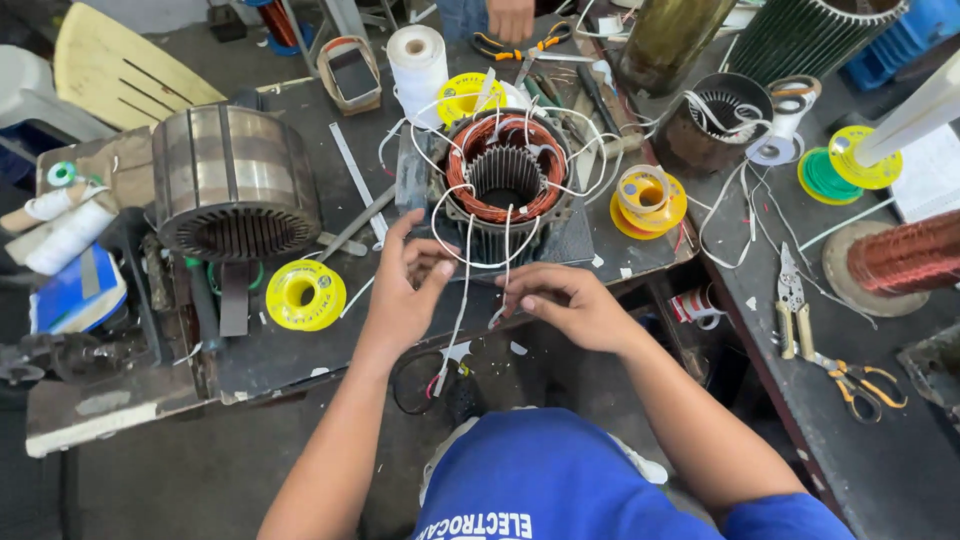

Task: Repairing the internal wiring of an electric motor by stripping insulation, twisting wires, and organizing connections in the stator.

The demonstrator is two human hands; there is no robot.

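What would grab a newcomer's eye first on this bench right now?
Most likely the motor stator with copper windings at the centre of the dark workbench, its white lead wires trailing down to the left hand and right hand, whose fingers pinch the leads. Left of it stands a bare steel stator core, with a yellow tape roll in front. A copper wire spool sits at the far right.

Your hands' free room lies at 6 o'clock; wound stator (505,180) blocks 12, yellow spool (305,295) blocks 9.
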